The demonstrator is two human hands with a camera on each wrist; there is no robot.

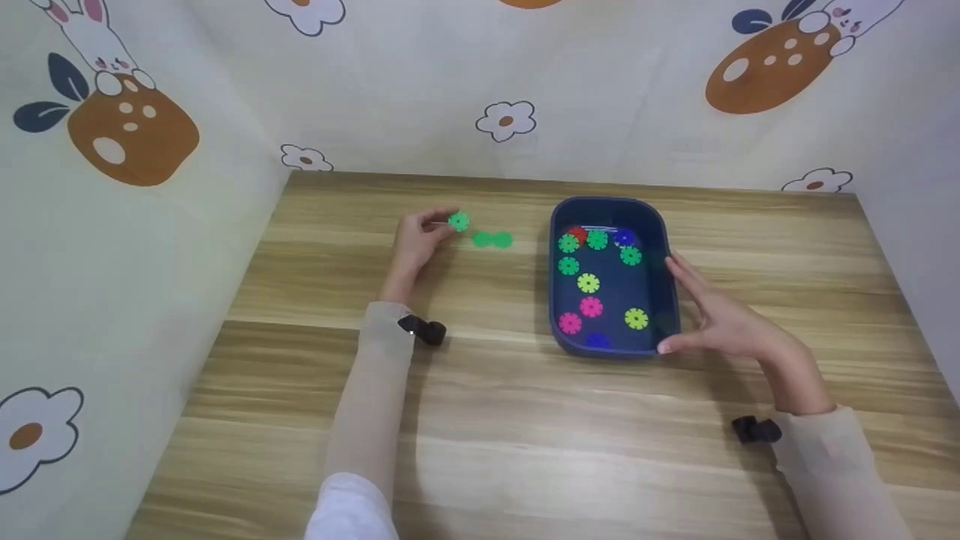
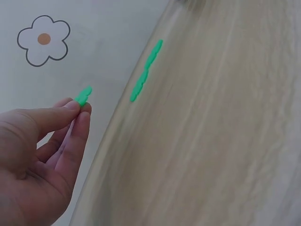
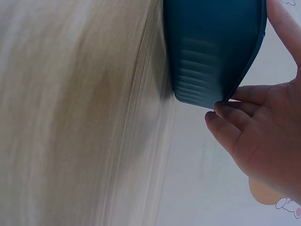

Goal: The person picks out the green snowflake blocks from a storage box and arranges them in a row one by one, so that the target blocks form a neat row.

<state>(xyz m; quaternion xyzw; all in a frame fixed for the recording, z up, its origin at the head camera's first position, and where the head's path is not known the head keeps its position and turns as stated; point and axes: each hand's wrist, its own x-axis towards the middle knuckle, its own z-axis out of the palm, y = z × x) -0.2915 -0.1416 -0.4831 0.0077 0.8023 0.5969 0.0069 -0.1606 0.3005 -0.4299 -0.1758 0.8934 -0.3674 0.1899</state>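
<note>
Between thumb and fingertips my left hand (image 1: 421, 241) pinches a small green notched disc (image 1: 459, 221), raised over the far part of the table. The left wrist view shows this disc (image 2: 83, 96) nearly edge-on at the fingertips. Just right of it, two green discs (image 1: 492, 239) joined in a row lie on the wood. My right hand (image 1: 724, 322) is spread along the right side of a dark blue plastic bin (image 1: 667, 300), thumb at its near corner and fingers at the rim. Inside the bin are several loose discs, including a yellow disc (image 1: 636, 319) and a pink disc (image 1: 591, 307).
The bin stands right of centre on the wood-grain table (image 1: 487, 420). Behind the table and along its sides hangs a pale printed cloth (image 1: 397, 97) with flowers and rabbits. Black wrist devices sit on both sleeves, the left device (image 1: 424, 330) close above the tabletop.
</note>
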